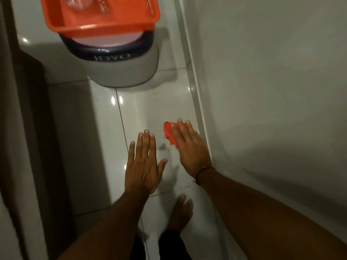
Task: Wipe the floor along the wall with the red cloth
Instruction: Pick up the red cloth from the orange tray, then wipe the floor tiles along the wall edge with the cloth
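Observation:
A crumpled red cloth (169,134) lies on the glossy white tiled floor (150,106), close to the skirting of the wall (262,91) on the right. My right hand (189,147) presses flat on top of the cloth, fingers pointing away from me, with most of the cloth bunched under and left of the fingers. My left hand (142,162) hovers just to its left with fingers spread and nothing in it. A thin dark band circles my right wrist.
A grey bin with a dark lid (120,61) stands on the floor ahead, with an orange plastic tray (101,17) on top of it. A dark door edge (22,128) runs down the left. My bare foot (180,212) rests on the tiles below my hands.

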The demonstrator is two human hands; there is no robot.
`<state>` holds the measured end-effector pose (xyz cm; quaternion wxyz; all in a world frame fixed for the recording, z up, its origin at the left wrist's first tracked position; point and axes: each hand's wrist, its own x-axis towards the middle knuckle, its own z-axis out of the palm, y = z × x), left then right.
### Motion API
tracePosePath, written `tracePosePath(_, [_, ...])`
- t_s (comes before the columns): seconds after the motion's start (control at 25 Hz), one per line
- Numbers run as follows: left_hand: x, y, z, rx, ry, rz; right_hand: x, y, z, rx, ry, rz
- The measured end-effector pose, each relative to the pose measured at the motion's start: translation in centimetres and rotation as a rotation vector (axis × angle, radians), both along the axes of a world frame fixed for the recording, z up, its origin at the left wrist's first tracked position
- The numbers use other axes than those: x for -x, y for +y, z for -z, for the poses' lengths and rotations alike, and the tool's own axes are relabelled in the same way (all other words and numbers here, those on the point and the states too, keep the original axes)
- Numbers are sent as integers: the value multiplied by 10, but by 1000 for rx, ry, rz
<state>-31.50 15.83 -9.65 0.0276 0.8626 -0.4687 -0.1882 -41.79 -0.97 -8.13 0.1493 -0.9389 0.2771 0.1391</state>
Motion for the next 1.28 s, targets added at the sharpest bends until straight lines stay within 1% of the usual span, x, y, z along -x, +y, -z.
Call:
tracePosePath(0.12, [9,4,61,7,41,18,13,4,63,-8,7,-5])
tracePosePath(0.2, [9,0,103,5,42,11,15,-2,104,26,1,-14])
tracePosePath(0.32, [5,-15,158,35,55,17,2,-30,150,79,-34,52])
tracePosePath(0.4, [0,-20,188,45,56,6,-5,-49,174,115,-15,65])
tracePosePath(0.48, [1,-18,218,20,78,-5,1,-55,203,78,24,66])
tracePosePath(0.56, [6,-11,240,30,65,-14,13,-46,222,38,16,80])
tracePosePath(0.68, [10,-3,255,82,22,-22,10,-33,234,49,-73,168])
tracePosePath(0.88, [12,-5,260,112,-31,-41,-18,-28,250,173,-29,331])
tracePosePath(1.0, [14,-3,262,102,-48,-44,-17,-26,262,253,-6,343])
tracePosePath(1.28, [15,-3,261,116,-45,-48,-10,-32,267,289,-62,371])
